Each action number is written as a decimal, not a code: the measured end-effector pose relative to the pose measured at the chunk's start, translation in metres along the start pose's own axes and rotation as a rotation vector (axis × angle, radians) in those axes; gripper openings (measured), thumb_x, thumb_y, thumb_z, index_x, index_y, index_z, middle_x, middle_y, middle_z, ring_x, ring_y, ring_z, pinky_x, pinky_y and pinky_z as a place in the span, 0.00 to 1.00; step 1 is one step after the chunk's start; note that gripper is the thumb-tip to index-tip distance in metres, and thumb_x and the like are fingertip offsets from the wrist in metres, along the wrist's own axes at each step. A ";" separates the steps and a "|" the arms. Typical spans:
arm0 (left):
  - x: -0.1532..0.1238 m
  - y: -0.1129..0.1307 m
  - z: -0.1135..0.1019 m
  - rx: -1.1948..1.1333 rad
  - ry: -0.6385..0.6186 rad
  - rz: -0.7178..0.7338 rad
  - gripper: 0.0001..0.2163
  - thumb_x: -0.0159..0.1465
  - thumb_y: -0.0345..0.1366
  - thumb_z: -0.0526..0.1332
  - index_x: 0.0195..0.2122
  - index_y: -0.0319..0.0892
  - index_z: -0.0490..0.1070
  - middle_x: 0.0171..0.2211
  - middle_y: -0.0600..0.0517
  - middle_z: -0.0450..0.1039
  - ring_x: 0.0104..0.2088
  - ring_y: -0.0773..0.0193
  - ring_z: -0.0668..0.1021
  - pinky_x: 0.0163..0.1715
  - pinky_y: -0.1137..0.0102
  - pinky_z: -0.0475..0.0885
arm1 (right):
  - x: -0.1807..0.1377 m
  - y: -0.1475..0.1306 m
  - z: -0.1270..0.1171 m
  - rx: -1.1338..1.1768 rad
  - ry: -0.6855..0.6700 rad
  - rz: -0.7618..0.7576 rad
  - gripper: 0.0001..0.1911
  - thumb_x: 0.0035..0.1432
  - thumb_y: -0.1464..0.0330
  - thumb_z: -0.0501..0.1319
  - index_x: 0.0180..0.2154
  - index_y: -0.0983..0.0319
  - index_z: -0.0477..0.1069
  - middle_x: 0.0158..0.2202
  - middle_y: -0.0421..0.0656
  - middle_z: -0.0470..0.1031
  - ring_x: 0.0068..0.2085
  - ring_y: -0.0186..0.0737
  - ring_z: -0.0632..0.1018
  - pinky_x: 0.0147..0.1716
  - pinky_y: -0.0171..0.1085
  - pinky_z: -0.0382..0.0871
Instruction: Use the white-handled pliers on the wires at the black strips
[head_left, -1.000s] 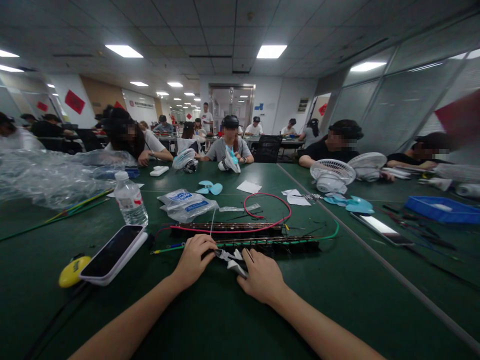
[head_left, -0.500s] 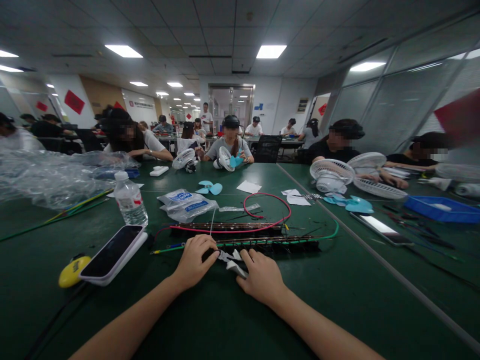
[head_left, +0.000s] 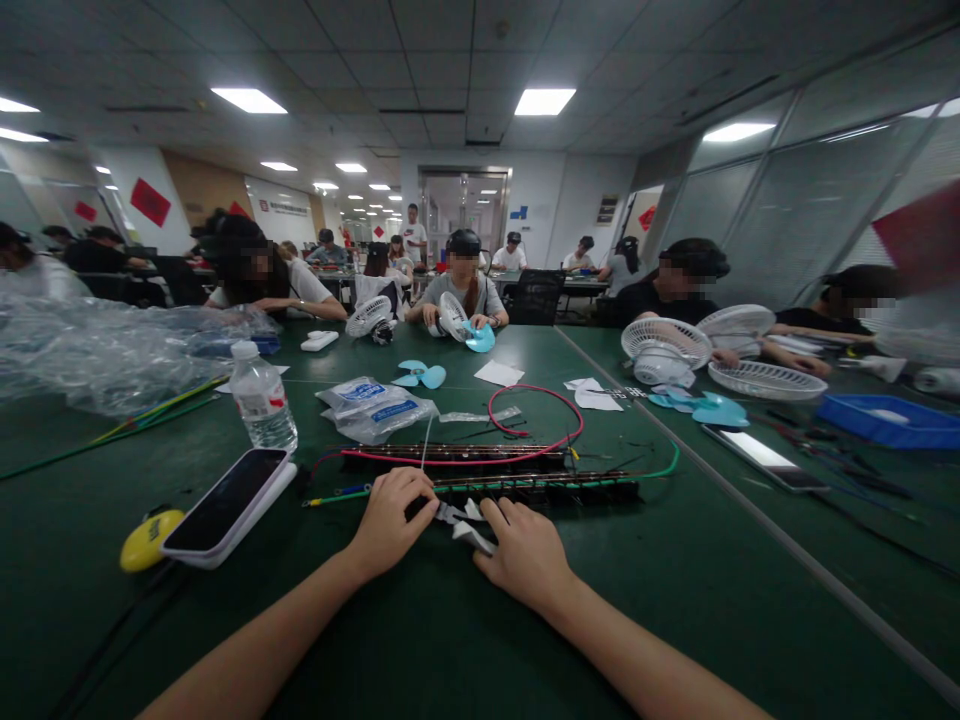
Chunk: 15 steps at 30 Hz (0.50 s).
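Observation:
My right hand (head_left: 523, 550) is closed around the pale grey handles of a pair of cutting pliers (head_left: 472, 535). Their metal jaws point left, to the fingertips of my left hand (head_left: 395, 515). That hand is closed in a pinch at the near edge of a dark wire harness (head_left: 540, 490); what lies between its fingers is hidden. Behind its knuckles a thin white strip (head_left: 427, 445) sticks up. A green wire (head_left: 664, 462) runs along the harness, which has several thin dark ties on it. Parallel and farther back lies a second dark strip with a red wire (head_left: 574, 420).
Left of my hands are a phone (head_left: 225, 505), a yellow tape measure (head_left: 150, 540) and a water bottle (head_left: 261, 400). Plastic bags (head_left: 371, 410) and a blue fan blade (head_left: 420, 375) lie beyond the harness. At right are another phone (head_left: 761, 460) and a blue tray (head_left: 892, 420). Co-workers sit opposite.
My hands and the pliers stay practically in place. Across the table, a co-worker's blue fan blade has come down toward the tabletop, and another co-worker's hand has shifted left among the fan parts.

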<state>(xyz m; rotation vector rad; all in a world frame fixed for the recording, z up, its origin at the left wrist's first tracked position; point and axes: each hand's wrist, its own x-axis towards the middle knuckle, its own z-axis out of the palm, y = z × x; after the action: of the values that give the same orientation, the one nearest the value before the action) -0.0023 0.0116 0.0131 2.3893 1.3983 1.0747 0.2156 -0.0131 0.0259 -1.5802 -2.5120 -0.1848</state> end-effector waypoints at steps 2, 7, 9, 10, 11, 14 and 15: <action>0.000 0.000 0.000 0.002 0.000 0.001 0.04 0.62 0.35 0.58 0.32 0.45 0.71 0.39 0.52 0.73 0.45 0.57 0.71 0.46 0.60 0.61 | 0.000 0.000 0.000 -0.001 -0.001 0.000 0.25 0.49 0.60 0.61 0.49 0.61 0.64 0.41 0.46 0.72 0.41 0.47 0.72 0.37 0.38 0.62; 0.001 0.001 -0.001 0.008 -0.003 0.006 0.04 0.63 0.35 0.58 0.32 0.45 0.71 0.39 0.52 0.73 0.45 0.57 0.71 0.46 0.60 0.61 | 0.000 -0.001 0.000 0.006 -0.004 0.010 0.24 0.49 0.61 0.60 0.49 0.60 0.65 0.41 0.46 0.72 0.41 0.46 0.72 0.37 0.37 0.61; 0.001 0.000 0.000 0.007 0.001 0.006 0.04 0.63 0.35 0.57 0.32 0.45 0.71 0.39 0.52 0.73 0.45 0.57 0.71 0.47 0.60 0.60 | 0.001 -0.001 0.000 0.015 -0.010 0.011 0.23 0.50 0.61 0.60 0.49 0.60 0.65 0.41 0.46 0.72 0.41 0.46 0.72 0.37 0.37 0.61; 0.001 0.000 0.000 0.007 0.004 0.005 0.04 0.63 0.35 0.57 0.32 0.45 0.71 0.39 0.52 0.74 0.45 0.57 0.71 0.47 0.60 0.60 | 0.001 0.000 0.000 0.020 -0.013 0.010 0.23 0.50 0.61 0.60 0.48 0.61 0.65 0.41 0.46 0.72 0.41 0.46 0.72 0.38 0.37 0.62; 0.001 -0.001 0.000 0.005 0.005 0.004 0.05 0.63 0.35 0.57 0.32 0.45 0.71 0.39 0.53 0.74 0.45 0.57 0.71 0.47 0.60 0.60 | 0.001 0.000 0.000 0.024 -0.017 0.008 0.23 0.50 0.61 0.59 0.48 0.61 0.65 0.41 0.46 0.71 0.42 0.46 0.72 0.38 0.38 0.62; 0.000 -0.003 0.001 0.001 0.004 0.006 0.06 0.65 0.36 0.55 0.34 0.45 0.71 0.40 0.52 0.74 0.45 0.58 0.71 0.46 0.61 0.61 | 0.002 0.000 0.000 0.022 -0.025 0.007 0.24 0.50 0.61 0.59 0.49 0.62 0.64 0.42 0.48 0.71 0.42 0.47 0.71 0.39 0.39 0.63; 0.000 -0.004 0.001 -0.002 0.001 0.009 0.08 0.66 0.35 0.54 0.35 0.46 0.72 0.40 0.52 0.73 0.45 0.58 0.71 0.46 0.61 0.61 | 0.002 0.000 0.000 0.018 -0.027 0.010 0.25 0.50 0.61 0.59 0.49 0.62 0.64 0.43 0.48 0.71 0.42 0.47 0.71 0.39 0.39 0.63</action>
<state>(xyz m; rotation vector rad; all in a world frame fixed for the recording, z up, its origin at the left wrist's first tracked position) -0.0044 0.0133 0.0107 2.3963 1.3883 1.0789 0.2148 -0.0118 0.0264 -1.5993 -2.5179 -0.1396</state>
